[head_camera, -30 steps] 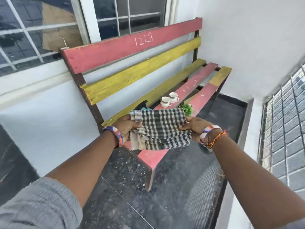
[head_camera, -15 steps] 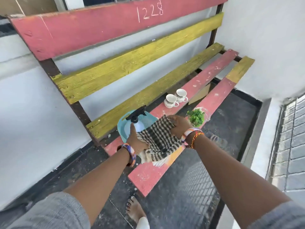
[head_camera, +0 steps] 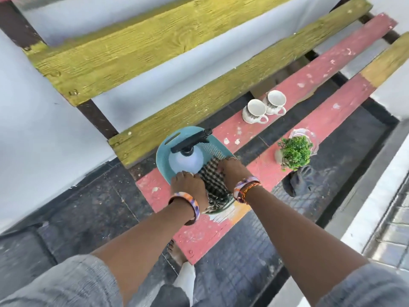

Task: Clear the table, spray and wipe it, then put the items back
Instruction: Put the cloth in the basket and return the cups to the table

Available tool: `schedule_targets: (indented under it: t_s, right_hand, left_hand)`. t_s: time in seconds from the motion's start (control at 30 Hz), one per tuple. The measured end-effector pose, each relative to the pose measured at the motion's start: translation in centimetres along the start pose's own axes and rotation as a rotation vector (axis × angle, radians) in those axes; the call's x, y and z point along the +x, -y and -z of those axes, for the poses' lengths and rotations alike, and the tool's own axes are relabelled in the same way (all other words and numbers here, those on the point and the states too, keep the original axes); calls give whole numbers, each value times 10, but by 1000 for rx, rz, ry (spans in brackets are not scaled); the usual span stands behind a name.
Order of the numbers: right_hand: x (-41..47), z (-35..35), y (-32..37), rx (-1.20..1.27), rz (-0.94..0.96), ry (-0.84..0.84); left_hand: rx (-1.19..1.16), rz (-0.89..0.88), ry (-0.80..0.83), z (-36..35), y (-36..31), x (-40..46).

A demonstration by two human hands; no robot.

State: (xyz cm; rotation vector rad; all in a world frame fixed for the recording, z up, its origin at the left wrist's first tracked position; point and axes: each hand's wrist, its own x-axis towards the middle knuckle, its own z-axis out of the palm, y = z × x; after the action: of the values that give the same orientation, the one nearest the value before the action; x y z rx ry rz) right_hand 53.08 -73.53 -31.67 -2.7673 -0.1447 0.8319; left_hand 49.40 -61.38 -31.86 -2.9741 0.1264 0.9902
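you had both hands down on the checked cloth (head_camera: 213, 185), pressing it into the near end of the teal basket (head_camera: 164, 151). your left hand (head_camera: 188, 185) lay flat with its fingers curled over the cloth's edge next to the spray bottle (head_camera: 187, 161), and your right hand (head_camera: 230, 171) gripped the cloth's far side against the basket wall. the bottle stood upright in the basket, touching the cloth, its black trigger head pointing away from you. beyond the basket the two cups (head_camera: 263, 107) sat side by side on the red slat of the worktop (head_camera: 309, 78), and the small green plant (head_camera: 294, 152) stood to the right of the basket on the front slat.

to do this step well, you needed to tuck the loose fringe hanging over the basket's near rim fully inside, so it would not drag or snag. it seemed wise to keep the cloth from leaning on the bottle, which looked easy to tip, and to let go only once the fold sat low and flat.
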Motion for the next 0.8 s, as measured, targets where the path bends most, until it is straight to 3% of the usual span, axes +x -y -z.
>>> schedule_targets:
  t_s: [0.07, 0.23, 0.37, 0.47, 0.57, 0.67, 0.73, 0.8]
  right_hand:
    - [-3, 0, 6, -205, 13, 83]
    - [-1, 6, 19, -338, 145, -70]
    - [3, -1, 20, -505, 178, 248]
    - [1, -15, 19, -597, 161, 466]
    - [-1, -11, 20, -515, 148, 377]
    - [0, -5, 12, -511, 180, 240]
    - [0, -7, 7, -547, 213, 278]
    - [1, -13, 3, -575, 241, 374]
  left_hand:
    - [154, 0, 34, 1, -1, 0]
    - [134, -118, -7, 4, -5, 8]
    - [118, -309, 261, -12, -8, 26]
    - [164, -344, 398, -18, -8, 36]
    - [145, -323, 438, -17, -6, 43]
    - [35, -332, 291, -10, -10, 40]
    - [49, -305, 285, -11, -15, 35]
    - [122, -272, 403, -19, -18, 33]
